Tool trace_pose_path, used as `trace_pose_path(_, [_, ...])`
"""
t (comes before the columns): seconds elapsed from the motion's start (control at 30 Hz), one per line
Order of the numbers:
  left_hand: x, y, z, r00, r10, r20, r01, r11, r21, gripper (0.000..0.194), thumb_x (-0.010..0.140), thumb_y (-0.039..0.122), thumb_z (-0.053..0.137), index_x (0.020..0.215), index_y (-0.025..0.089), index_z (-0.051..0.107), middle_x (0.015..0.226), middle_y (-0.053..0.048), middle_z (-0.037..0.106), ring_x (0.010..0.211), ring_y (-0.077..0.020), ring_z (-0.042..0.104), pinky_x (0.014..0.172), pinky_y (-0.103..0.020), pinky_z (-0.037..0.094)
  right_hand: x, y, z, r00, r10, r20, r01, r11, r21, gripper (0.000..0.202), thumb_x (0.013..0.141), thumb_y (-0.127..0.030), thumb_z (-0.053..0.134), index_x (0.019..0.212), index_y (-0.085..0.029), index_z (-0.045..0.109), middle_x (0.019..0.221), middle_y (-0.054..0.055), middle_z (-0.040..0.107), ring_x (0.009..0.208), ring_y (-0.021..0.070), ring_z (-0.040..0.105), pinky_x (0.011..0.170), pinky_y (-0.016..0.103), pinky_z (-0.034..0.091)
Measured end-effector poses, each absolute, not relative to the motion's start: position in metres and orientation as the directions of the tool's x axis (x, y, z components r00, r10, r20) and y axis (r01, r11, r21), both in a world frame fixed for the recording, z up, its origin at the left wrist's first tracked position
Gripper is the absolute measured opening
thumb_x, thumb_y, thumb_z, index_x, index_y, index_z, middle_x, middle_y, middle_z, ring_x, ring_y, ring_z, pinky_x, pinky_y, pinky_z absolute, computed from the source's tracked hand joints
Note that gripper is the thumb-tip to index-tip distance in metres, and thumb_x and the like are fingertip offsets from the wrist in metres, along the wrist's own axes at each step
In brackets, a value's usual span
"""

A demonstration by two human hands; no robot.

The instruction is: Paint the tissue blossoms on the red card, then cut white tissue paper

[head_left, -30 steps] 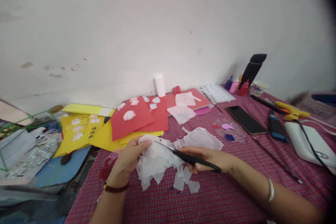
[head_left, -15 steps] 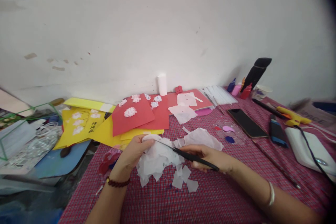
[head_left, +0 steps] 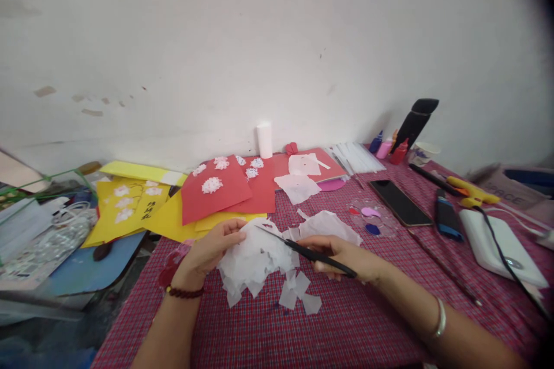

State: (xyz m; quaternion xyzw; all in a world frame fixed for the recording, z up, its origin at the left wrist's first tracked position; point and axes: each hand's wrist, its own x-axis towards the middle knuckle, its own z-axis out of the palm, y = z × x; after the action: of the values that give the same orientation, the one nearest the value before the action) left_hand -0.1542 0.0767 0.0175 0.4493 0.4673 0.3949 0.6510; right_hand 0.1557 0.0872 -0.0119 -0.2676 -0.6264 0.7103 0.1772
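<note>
My left hand (head_left: 217,243) pinches white tissue paper (head_left: 247,253) at its upper left edge, above the checked cloth. Black-handled scissors (head_left: 322,257) are gripped in my right hand (head_left: 340,255), their blades pointing left across the upper part of that paper. Below and right of the paper lie loose white scraps (head_left: 295,289). Another white sheet (head_left: 331,227) rests just behind my right hand.
Red cards (head_left: 216,190) with white flowers and yellow cards (head_left: 130,207) lie at the back left. To the right are a palette (head_left: 373,218), phone (head_left: 400,202), brush (head_left: 444,267), glue gun (head_left: 471,193) and white box (head_left: 502,248). A white cup (head_left: 264,139) stands near the wall.
The view has shifted slightly. My left fingers have moved a little away from the scissor blades, and the top edge of the paper now shows a small strip curling above the blades.
</note>
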Motion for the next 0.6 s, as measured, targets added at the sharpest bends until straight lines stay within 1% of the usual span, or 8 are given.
trace_pose_path(0.07, [-0.155,0.078,0.015,0.272,0.912,-0.306,-0.070,0.336,0.939,0.039,0.066,0.037,0.079,0.092,0.010,0.069,0.082,-0.009,0.069,0.064,-0.0145,0.060,0.056,-0.022,0.045,0.157,0.087,-0.011,-0.779,0.603,-0.171,0.097,-0.153,-0.983,0.059,0.077,-0.039,0.072,0.130,-0.021,0.054,0.074,-0.005,0.047,0.046,0.0015,0.037,0.038,0.014,0.027])
trace_pose_path(0.17, [-0.159,0.079,0.009,0.256,0.896,-0.362,0.004,0.374,0.927,0.037,0.064,0.044,0.079,0.075,0.011,0.067,0.061,-0.002,0.062,0.048,-0.0096,0.049,0.045,-0.020,0.035,0.158,0.087,-0.010,-0.769,0.615,-0.175,0.102,-0.153,-0.983,0.058,0.076,-0.039,0.073,0.129,-0.022,0.055,0.074,-0.005,0.048,0.047,0.0019,0.038,0.039,0.014,0.029])
trace_pose_path(0.23, [-0.160,0.081,0.006,0.227,0.898,-0.378,0.053,0.376,0.925,0.039,0.062,0.046,0.080,0.067,0.011,0.065,0.054,0.001,0.057,0.044,-0.0077,0.044,0.042,-0.019,0.029,0.157,0.087,-0.009,-0.766,0.619,-0.174,0.096,-0.157,-0.983,0.058,0.075,-0.038,0.074,0.128,-0.022,0.056,0.073,-0.005,0.049,0.047,0.0020,0.039,0.039,0.014,0.030])
trace_pose_path(0.3, [-0.159,0.082,0.005,0.192,0.918,-0.348,0.025,0.350,0.936,0.038,0.060,0.044,0.081,0.067,0.011,0.065,0.054,0.001,0.058,0.045,-0.0079,0.046,0.044,-0.019,0.032,0.157,0.086,-0.008,-0.749,0.631,-0.202,0.112,-0.180,-0.977,0.061,0.071,-0.038,0.076,0.126,-0.021,0.057,0.073,-0.004,0.053,0.046,0.0021,0.041,0.038,0.014,0.030])
trace_pose_path(0.37, [-0.157,0.082,0.006,0.157,0.942,-0.295,-0.064,0.308,0.949,0.035,0.059,0.041,0.083,0.070,0.012,0.067,0.058,0.000,0.062,0.048,-0.0088,0.050,0.048,-0.019,0.036,0.156,0.085,-0.005,-0.721,0.647,-0.249,0.150,-0.206,-0.967,0.066,0.068,-0.040,0.077,0.127,-0.019,0.058,0.075,-0.002,0.060,0.045,0.0029,0.044,0.037,0.014,0.030])
trace_pose_path(0.43, [-0.154,0.081,0.009,0.145,0.956,-0.254,-0.139,0.273,0.952,0.034,0.059,0.038,0.084,0.076,0.013,0.070,0.064,-0.001,0.066,0.052,-0.0100,0.054,0.052,-0.020,0.040,0.156,0.083,-0.004,-0.707,0.655,-0.267,0.170,-0.210,-0.963,0.071,0.066,-0.045,0.077,0.129,-0.017,0.056,0.078,0.003,0.066,0.044,0.0038,0.047,0.036,0.014,0.030])
trace_pose_path(0.5, [-0.150,0.080,0.011,0.155,0.960,-0.234,-0.172,0.259,0.950,0.034,0.059,0.036,0.084,0.082,0.013,0.072,0.069,-0.002,0.069,0.056,-0.0113,0.057,0.055,-0.021,0.044,0.156,0.082,-0.004,-0.716,0.653,-0.246,0.158,-0.191,-0.969,0.076,0.067,-0.049,0.075,0.131,-0.016,0.053,0.081,0.006,0.070,0.044,0.0041,0.048,0.036,0.014,0.030])
trace_pose_path(0.6, [-0.146,0.079,0.012,0.161,0.965,-0.207,-0.213,0.239,0.947,0.034,0.059,0.035,0.084,0.083,0.013,0.073,0.069,-0.003,0.070,0.058,-0.0116,0.058,0.056,-0.020,0.045,0.156,0.083,-0.007,-0.744,0.638,-0.199,0.117,-0.168,-0.979,0.077,0.070,-0.052,0.073,0.133,-0.015,0.051,0.079,0.006,0.069,0.042,0.0035,0.046,0.035,0.013,0.030])
